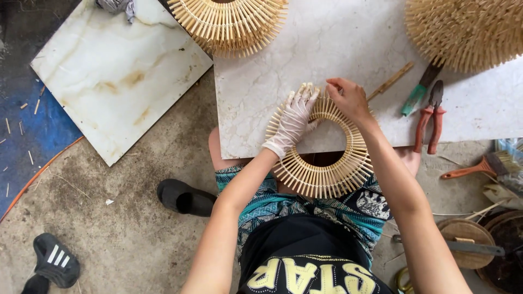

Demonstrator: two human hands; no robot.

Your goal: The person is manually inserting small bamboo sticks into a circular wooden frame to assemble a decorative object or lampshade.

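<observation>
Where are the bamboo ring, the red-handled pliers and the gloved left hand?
bamboo ring (327, 182): head view, near arc of slats.
red-handled pliers (430, 122): head view, handles.
gloved left hand (294, 120): head view, back of the glove.

Pale matt bamboo-slat ring (322, 163) on a smooth, glossy marble-look tile (261, 98)
</observation>
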